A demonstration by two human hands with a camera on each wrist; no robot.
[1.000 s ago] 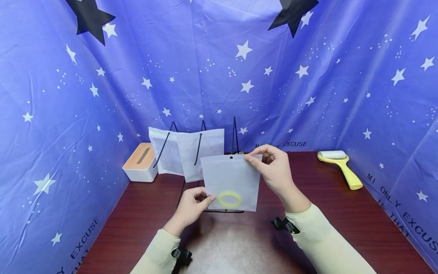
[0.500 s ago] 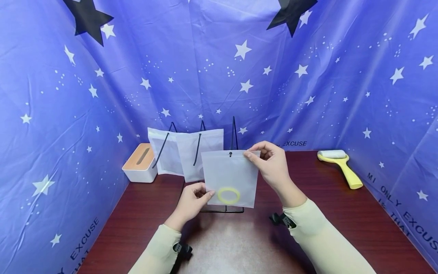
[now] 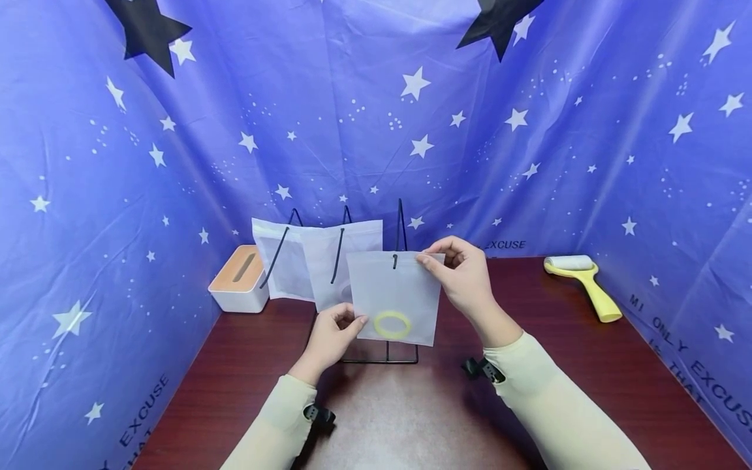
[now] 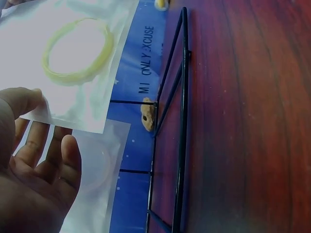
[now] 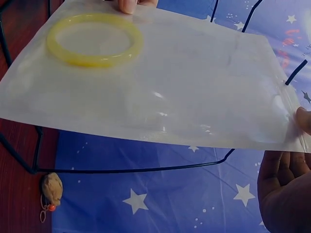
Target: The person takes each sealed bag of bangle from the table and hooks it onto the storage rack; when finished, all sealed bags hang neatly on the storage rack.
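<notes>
A frosted zip bag (image 3: 393, 281) holds a yellow bangle (image 5: 87, 63) in its lower part. My right hand (image 3: 467, 277) pinches the bag's upper right corner between thumb and fingers. At the lower left edge, my left hand (image 3: 331, 336) pinches it with the thumb in front. Through the hole in the bag's top strip pokes the tip of a black hook (image 3: 395, 262), which belongs to a black wire rack (image 3: 378, 361). Two similar frosted bags hang on hooks to the left, one nearest the tissue box (image 3: 282, 261) and a middle one (image 3: 358, 241).
A white tissue box (image 3: 241, 301) with a wooden lid stands at the back left. The yellow-handled lint roller (image 3: 599, 297) lies at the back right. Behind the rack sits a small brown charm (image 5: 52, 188) with a red bead. Blue star-printed curtains (image 3: 364, 143) enclose the table.
Both hands have moved upward and away with the bag. More of the hook's tip now sticks out in front of the hole, and more of the rack's base shows below.
</notes>
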